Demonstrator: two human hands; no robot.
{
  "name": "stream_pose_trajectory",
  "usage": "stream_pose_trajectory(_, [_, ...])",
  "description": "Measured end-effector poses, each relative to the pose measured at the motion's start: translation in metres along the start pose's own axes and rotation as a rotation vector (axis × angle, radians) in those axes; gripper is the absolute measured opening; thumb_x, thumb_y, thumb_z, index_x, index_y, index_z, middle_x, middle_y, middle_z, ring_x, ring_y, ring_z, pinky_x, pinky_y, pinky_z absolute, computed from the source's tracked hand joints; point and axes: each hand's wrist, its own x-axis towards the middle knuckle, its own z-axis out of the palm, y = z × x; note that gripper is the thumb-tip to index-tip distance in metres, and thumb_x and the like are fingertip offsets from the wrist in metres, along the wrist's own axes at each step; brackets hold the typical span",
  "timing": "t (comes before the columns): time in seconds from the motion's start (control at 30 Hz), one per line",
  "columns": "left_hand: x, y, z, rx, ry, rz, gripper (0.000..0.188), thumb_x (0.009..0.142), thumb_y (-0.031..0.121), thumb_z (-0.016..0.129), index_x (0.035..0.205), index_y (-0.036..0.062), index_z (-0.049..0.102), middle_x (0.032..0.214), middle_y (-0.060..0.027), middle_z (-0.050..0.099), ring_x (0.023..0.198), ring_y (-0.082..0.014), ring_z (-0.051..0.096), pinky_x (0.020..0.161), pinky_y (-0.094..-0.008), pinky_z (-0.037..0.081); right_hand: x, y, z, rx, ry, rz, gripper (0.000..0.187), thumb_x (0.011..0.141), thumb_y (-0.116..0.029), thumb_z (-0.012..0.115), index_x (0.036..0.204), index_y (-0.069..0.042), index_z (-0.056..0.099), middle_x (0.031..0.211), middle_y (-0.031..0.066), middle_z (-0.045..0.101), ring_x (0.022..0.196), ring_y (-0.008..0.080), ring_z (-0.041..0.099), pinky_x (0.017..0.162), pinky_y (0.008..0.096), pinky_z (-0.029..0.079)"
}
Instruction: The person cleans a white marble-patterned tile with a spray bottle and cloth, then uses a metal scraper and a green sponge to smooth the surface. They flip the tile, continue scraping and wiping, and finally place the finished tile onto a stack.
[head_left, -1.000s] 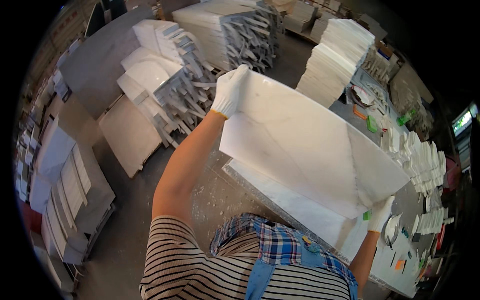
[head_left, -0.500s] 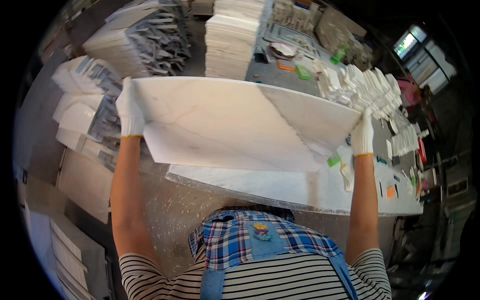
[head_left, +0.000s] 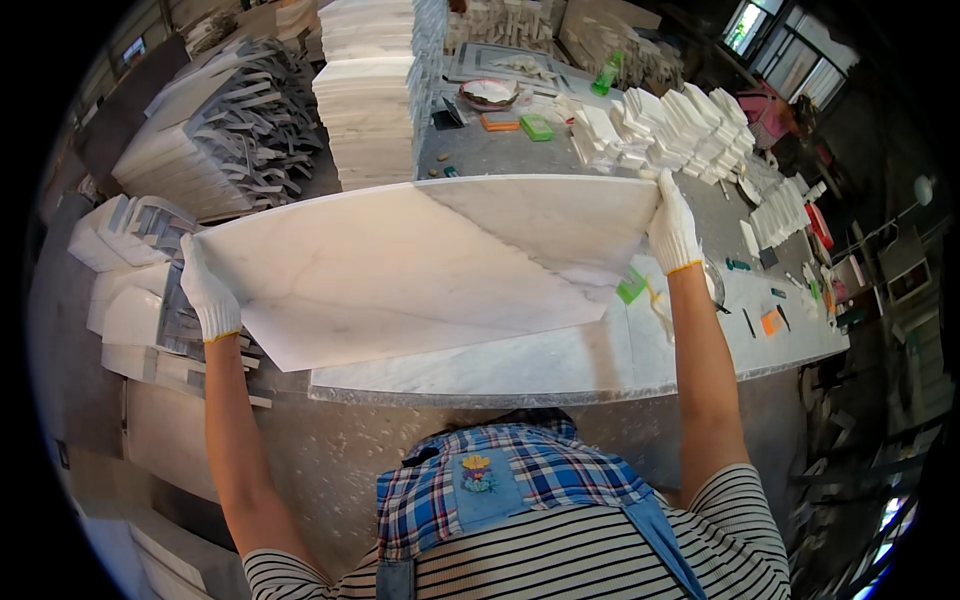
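Note:
A wide white marble slab (head_left: 430, 270) with grey veining is held up in front of me, above the near side of the worktable (head_left: 470, 382). At its left end my left hand (head_left: 208, 292), in a white knit glove, is closed on the edge. My right hand (head_left: 674, 225), gloved the same way, grips the upper right corner. The fingers of both hands are partly hidden behind the slab. Its left end hangs lower than its right and reaches past the table's left edge.
A tall stack of white tiles (head_left: 365, 110) rises beyond the slab. Stacked slabs with splayed strips (head_left: 255, 130) stand at left. White pieces (head_left: 680, 130), a green block (head_left: 536, 127), a green bottle (head_left: 607, 73) and an orange pad (head_left: 772, 320) lie on the table. A person in pink (head_left: 770, 115) is far right.
The slab's left end has dropped and its right end has risen, with both hands still gripping it. My view has turned, so the surroundings appear shifted left.

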Motion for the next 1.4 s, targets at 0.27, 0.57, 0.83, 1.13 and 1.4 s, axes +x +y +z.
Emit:
stream_pose_trajectory(0.27, [-0.007,0.002,0.002,0.036,0.015,0.003,0.053,0.110,0.050,0.057,0.123,0.0003,0.070,0.113,-0.0019,0.068,0.101,-0.0142,0.059,0.092,-0.0302,0.049,-0.015,-0.007,0.002,-0.022,0.021,-0.010,0.068,0.112,-0.061,0.038,0.131,-0.004,0.070,0.120,0.0082,0.072,0.107,0.0195,0.066,0.095,0.0353,0.054])
stream_pose_trajectory(0.57, [-0.018,0.010,0.000,0.065,0.036,-0.017,0.069,0.110,0.060,0.048,0.129,-0.0043,0.065,0.124,-0.0091,0.067,0.112,-0.0210,0.060,0.101,-0.0365,0.049,-0.053,-0.014,0.014,0.044,0.058,0.077,0.079,0.111,-0.063,0.036,0.153,0.002,0.051,0.156,0.0147,0.054,0.143,0.0245,0.052,0.120,0.0374,0.037])
stream_pose_trajectory(0.83, [-0.054,0.023,0.005,0.064,0.193,0.134,0.064,0.112,0.060,0.045,0.100,0.0030,0.073,0.089,0.0036,0.062,0.082,-0.0119,0.052,0.081,-0.0306,0.047,-0.060,0.014,-0.018,-0.027,-0.045,-0.149,0.056,0.111,-0.040,0.056,0.152,-0.001,0.055,0.153,0.0067,0.056,0.143,0.0183,0.046,0.122,0.0356,0.031])
stream_pose_trajectory(1.13, [-0.109,0.042,-0.009,0.096,0.284,-0.146,0.076,0.107,0.068,0.045,0.113,-0.0023,0.075,0.104,-0.0042,0.071,0.097,-0.0136,0.059,0.093,-0.0314,0.048,-0.084,0.005,-0.012,0.010,0.160,-0.121,0.063,0.108,-0.045,0.062,0.148,0.003,0.057,0.145,0.0066,0.058,0.131,0.0186,0.053,0.117,0.0360,0.039])
stream_pose_trajectory(1.4, [-0.139,0.060,0.006,0.119,0.230,-0.059,0.050,0.108,0.044,0.059,0.121,-0.0023,0.071,0.116,-0.0017,0.071,0.109,-0.0119,0.059,0.100,-0.0297,0.047,-0.065,0.048,-0.076,-0.905,0.053,-0.672,0.044,0.105,-0.018,0.050,0.142,0.004,0.060,0.144,0.0197,0.061,0.136,0.0367,0.055,0.116,0.0489,0.043])
